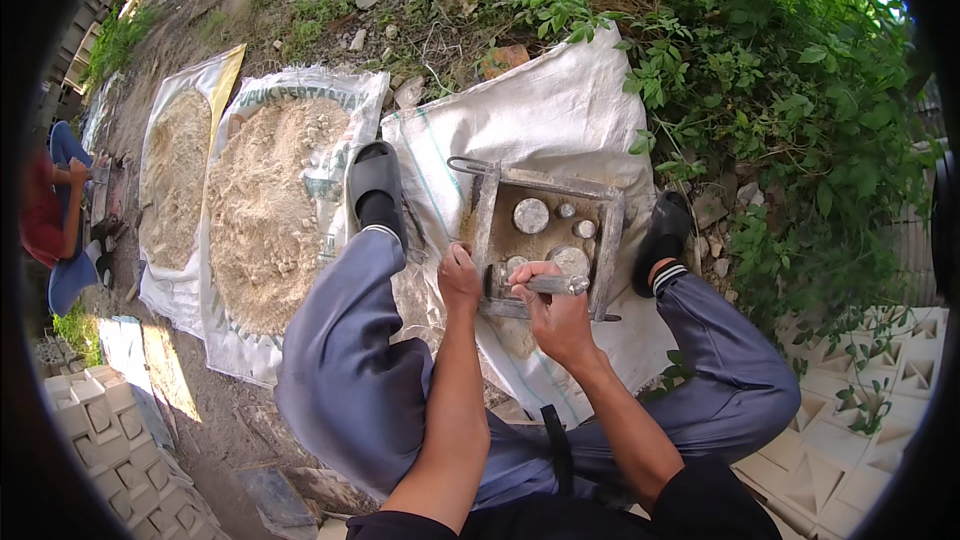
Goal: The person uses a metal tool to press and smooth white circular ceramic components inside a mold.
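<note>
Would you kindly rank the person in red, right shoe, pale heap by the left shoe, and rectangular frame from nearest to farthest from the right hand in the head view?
From the right hand:
1. Rectangular frame, overlapped by it
2. Right shoe, to its right
3. Pale heap, to its left
4. Person in red, far left

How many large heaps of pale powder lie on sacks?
2: one heap on the far-left sack, and a wider heap on the sack just right of it, near the person's left shoe. Both are plainly visible.
</note>
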Motion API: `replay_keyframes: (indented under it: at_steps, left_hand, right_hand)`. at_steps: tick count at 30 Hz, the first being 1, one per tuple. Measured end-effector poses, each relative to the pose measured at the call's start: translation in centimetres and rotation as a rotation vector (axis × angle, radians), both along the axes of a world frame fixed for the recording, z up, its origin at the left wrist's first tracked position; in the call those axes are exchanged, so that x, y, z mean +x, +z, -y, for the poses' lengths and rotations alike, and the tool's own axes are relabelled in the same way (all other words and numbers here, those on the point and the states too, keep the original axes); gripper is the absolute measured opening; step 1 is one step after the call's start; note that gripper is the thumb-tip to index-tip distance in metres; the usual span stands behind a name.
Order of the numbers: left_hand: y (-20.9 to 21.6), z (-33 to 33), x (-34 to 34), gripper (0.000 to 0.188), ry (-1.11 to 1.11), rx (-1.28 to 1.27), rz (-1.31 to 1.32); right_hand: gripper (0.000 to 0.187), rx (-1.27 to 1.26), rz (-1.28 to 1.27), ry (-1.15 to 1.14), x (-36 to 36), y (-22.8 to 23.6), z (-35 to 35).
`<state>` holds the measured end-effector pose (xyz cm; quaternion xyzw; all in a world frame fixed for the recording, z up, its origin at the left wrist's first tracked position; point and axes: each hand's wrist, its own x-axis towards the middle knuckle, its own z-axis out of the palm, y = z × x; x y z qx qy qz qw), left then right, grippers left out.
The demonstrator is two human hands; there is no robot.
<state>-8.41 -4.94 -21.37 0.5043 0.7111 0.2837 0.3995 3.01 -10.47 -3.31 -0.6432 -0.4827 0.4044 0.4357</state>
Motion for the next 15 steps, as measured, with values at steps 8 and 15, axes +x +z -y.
replay_keyframes:
  at_steps: [8,15]
  left_hand:
    - [-0.4,0.0,-0.1,0.042,-0.013,0.031,-0.011]
    - [-0.5,-0.1,0.0,0.042,0.003,0.043,0.044]
  right_hand:
    - [0.011,0.062,0.110,0.024,0.5,-0.1,-1.9]
    - [0.010,0.117,0.053,-0.079,2.3,0.0,-4.0]
